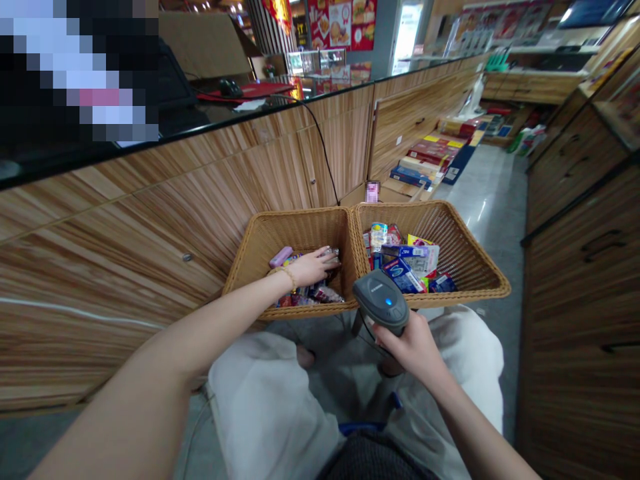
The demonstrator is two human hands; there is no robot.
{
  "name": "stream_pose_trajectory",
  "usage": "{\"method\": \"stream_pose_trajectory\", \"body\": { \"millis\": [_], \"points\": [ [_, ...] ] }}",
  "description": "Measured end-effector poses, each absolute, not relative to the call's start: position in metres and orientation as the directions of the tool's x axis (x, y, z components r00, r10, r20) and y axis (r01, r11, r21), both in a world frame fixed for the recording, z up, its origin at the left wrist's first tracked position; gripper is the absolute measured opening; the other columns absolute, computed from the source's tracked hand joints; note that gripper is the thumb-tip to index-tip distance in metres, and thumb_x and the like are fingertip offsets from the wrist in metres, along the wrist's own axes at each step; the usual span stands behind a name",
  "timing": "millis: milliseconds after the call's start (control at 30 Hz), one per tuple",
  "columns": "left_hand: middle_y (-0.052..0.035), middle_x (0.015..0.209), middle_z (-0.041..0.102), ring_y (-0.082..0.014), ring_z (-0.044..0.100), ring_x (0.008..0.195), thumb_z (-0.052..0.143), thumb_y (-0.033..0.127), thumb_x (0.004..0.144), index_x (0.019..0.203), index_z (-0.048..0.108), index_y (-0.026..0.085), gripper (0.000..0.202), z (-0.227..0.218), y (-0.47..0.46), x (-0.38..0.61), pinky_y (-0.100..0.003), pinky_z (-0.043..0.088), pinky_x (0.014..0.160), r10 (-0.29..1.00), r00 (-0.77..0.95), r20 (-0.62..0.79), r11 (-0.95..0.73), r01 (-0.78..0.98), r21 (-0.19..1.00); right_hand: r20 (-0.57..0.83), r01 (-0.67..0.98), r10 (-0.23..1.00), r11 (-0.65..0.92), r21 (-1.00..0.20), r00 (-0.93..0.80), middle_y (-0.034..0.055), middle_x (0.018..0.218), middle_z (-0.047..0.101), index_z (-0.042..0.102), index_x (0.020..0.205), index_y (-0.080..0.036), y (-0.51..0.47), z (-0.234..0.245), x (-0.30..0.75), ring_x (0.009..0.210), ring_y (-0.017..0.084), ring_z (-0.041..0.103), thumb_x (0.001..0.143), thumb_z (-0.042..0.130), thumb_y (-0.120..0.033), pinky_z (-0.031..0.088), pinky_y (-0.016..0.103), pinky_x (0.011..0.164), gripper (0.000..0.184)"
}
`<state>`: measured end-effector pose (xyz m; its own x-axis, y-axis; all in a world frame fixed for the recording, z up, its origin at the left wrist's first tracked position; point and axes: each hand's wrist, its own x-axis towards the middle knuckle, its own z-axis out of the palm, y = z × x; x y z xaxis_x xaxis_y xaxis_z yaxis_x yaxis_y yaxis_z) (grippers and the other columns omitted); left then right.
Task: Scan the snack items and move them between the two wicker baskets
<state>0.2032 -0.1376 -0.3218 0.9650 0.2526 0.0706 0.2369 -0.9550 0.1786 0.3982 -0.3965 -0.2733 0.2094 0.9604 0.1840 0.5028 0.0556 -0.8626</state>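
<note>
Gripping the barcode scanner (pixel 380 300) by its handle, our right hand (pixel 407 350) is apart from our left hand (pixel 313 268), which rests on light, slippery wrapped packets (pixel 310 293) in the left wicker basket (pixel 295 223); we would pinch these by their edges. A second wicker basket (pixel 430 217) sits just beside.

The baskets (pixel 465 257) are rough wicker, the barcode scanner (pixel 381 301) matt plastic
</note>
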Motion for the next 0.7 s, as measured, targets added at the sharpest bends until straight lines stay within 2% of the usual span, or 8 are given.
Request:
{"method": "stream_pose_trajectory", "body": {
  "millis": [100,200,333,433,533,633,700],
  "points": [
    [0.0015,0.123,0.077,-0.018,0.054,0.141,0.066,0.004,0.075,0.067,0.069,0.029,0.026,-0.316,-0.137,0.197,-0.041,0.028,0.128,0.288,0.957,0.005,-0.937,0.281,0.209,0.171,0.499,0.965,0.049,-0.865,0.201,0.0037,0.055,0.07,0.058,0.063,-0.025,-0.397,-0.275,0.397,0.059,0.025,0.07,0.08,0.059,-0.033,0.052,0.031,0.061,0.019],
    [0.0011,0.115,0.078,-0.0162,0.059,0.135,0.064,0.003,0.074,0.07,0.068,0.03,0.027,-0.31,-0.139,0.191,-0.038,0.03,0.126,0.339,0.941,0.001,-0.917,0.33,0.226,0.157,0.488,0.968,0.043,-0.872,0.195,0.0039,0.056,0.071,0.059,0.065,-0.025,-0.398,-0.277,0.395,0.06,0.026,0.07,0.08,0.059,-0.033,0.051,0.031,0.061,0.018],
    [-0.0019,0.094,0.075,-0.0185,0.066,0.119,0.058,0.005,0.079,0.074,0.067,0.029,0.026,-0.303,-0.141,0.186,-0.041,0.028,0.126,0.348,0.937,-0.006,-0.924,0.345,0.165,0.157,0.486,0.969,0.046,-0.873,0.19,0.0045,0.057,0.071,0.06,0.065,-0.025,-0.398,-0.277,0.393,0.062,0.027,0.071,0.08,0.059,-0.033,0.052,0.032,0.063,0.017],
    [-0.003,0.092,0.073,-0.02,0.066,0.113,0.057,0.004,0.079,0.067,0.064,0.027,0.027,-0.295,-0.14,0.181,-0.042,0.024,0.128,0.35,0.937,-0.015,-0.932,0.35,0.099,0.171,0.496,0.969,0.061,-0.866,0.181,0.005,0.056,0.071,0.059,0.063,-0.025,-0.398,-0.276,0.392,0.063,0.027,0.072,0.081,0.058,-0.034,0.052,0.033,0.064,0.02],
    [-0.0042,0.095,0.073,-0.0218,0.065,0.112,0.059,0.004,0.08,0.066,0.066,0.025,0.026,-0.284,-0.14,0.174,-0.047,0.021,0.128,0.379,0.925,-0.028,-0.924,0.38,0.028,0.184,0.506,0.968,0.074,-0.859,0.171,0.0054,0.057,0.072,0.06,0.063,-0.024,-0.4,-0.276,0.392,0.064,0.027,0.072,0.081,0.058,-0.033,0.053,0.032,0.064,0.02],
    [-0.0057,0.098,0.075,-0.0252,0.064,0.112,0.068,0.01,0.078,0.078,0.072,0.024,0.014,-0.271,-0.144,0.163,-0.056,0.021,0.127,0.444,0.896,-0.023,-0.896,0.443,-0.033,0.199,0.516,0.965,0.085,-0.852,0.17,0.0056,0.059,0.072,0.061,0.064,-0.023,-0.402,-0.277,0.392,0.064,0.027,0.072,0.081,0.059,-0.033,0.053,0.032,0.064,0.02],
    [-0.0053,0.098,0.076,-0.0267,0.065,0.112,0.072,0.014,0.077,0.088,0.074,0.024,0.015,-0.265,-0.151,0.156,-0.061,0.018,0.126,0.516,0.856,0.032,-0.855,0.517,-0.039,0.208,0.518,0.965,0.097,-0.85,0.161,0.0054,0.059,0.072,0.061,0.063,-0.023,-0.404,-0.277,0.392,0.064,0.026,0.072,0.081,0.059,-0.033,0.053,0.032,0.064,0.02]
  ]
}}
